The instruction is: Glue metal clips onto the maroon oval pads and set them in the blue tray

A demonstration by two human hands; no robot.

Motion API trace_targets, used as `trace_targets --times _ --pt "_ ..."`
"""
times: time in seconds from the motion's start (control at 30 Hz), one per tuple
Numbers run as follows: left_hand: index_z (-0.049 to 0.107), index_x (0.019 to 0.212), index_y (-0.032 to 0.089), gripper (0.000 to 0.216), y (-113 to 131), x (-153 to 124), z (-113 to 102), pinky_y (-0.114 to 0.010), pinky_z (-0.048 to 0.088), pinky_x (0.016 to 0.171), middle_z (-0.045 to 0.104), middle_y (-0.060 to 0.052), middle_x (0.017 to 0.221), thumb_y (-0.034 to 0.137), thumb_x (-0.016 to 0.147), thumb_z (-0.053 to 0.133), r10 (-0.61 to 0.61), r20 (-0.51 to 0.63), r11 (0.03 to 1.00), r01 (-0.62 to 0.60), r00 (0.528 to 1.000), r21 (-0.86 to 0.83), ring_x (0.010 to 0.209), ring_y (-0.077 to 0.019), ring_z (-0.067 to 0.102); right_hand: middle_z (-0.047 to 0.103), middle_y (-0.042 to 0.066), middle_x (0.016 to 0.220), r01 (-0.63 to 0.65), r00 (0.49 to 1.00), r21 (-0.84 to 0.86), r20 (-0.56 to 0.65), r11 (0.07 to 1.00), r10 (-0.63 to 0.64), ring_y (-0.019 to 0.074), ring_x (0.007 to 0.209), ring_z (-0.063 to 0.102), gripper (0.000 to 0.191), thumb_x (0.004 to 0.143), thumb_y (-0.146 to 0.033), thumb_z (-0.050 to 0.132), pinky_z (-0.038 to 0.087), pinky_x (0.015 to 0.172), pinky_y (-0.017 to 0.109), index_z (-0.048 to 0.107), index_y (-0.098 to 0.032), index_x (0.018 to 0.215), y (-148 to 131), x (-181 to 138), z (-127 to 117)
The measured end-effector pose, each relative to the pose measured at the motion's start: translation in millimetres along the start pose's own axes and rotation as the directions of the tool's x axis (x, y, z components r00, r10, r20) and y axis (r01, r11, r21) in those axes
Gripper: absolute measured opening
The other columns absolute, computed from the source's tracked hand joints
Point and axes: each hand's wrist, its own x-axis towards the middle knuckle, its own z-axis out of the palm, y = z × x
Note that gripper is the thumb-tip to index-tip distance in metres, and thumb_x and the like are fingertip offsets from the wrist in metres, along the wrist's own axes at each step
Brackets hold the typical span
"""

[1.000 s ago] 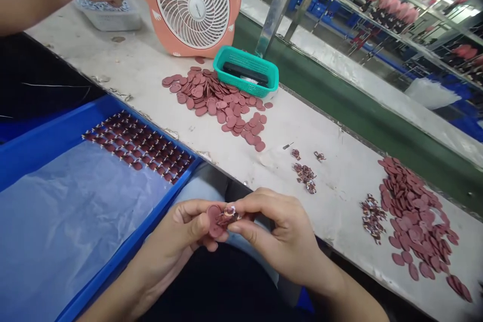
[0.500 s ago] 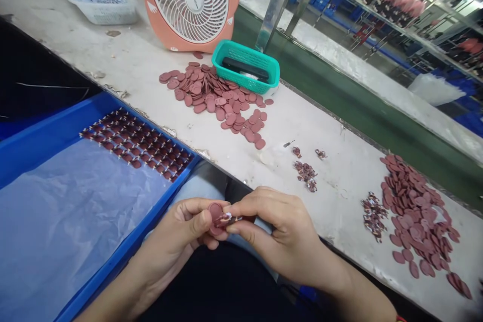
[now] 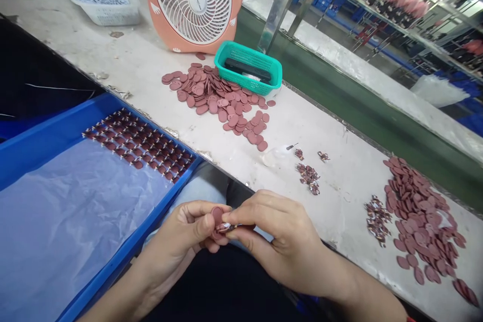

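From my station I see the left hand [image 3: 177,234] and right hand [image 3: 287,239] meeting above the lap. The left fingers [image 3: 199,226] are clamped on a maroon oval disc [image 3: 217,215], and the right fingers [image 3: 256,211] pinch a small patterned piece [image 3: 226,227] at its edge, just past the rim of the blue tray [image 3: 124,221]. I would keep both pinches firm and close together so that the piece cannot slip. The bench [image 3: 339,201] carries a heap of maroon discs [image 3: 215,95] and another heap [image 3: 422,221]. Compared with 1 second back, the disc sits more edge-on, and the other person's arm over the white tray [image 3: 113,20] is gone.
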Motion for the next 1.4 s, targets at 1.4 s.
trace_targets --times 1.4 --pt "0.079 0.071 0.016 0.037 -5 3 -5 -0.015 0.043 0.05 0.069 -0.002 0.061 0.048 0.059 0.092 -0.075 0.012 0.995 0.075 0.997 -0.061 0.055 -0.0092 0.06 0.074 0.003 0.082 -0.022 0.999 0.03 -0.025 0.999 0.023 0.0128 0.072 0.069 0.02 0.09 -0.007 0.066 0.058 0.069 0.022 0.068 -0.019 0.105 3 -4 12"
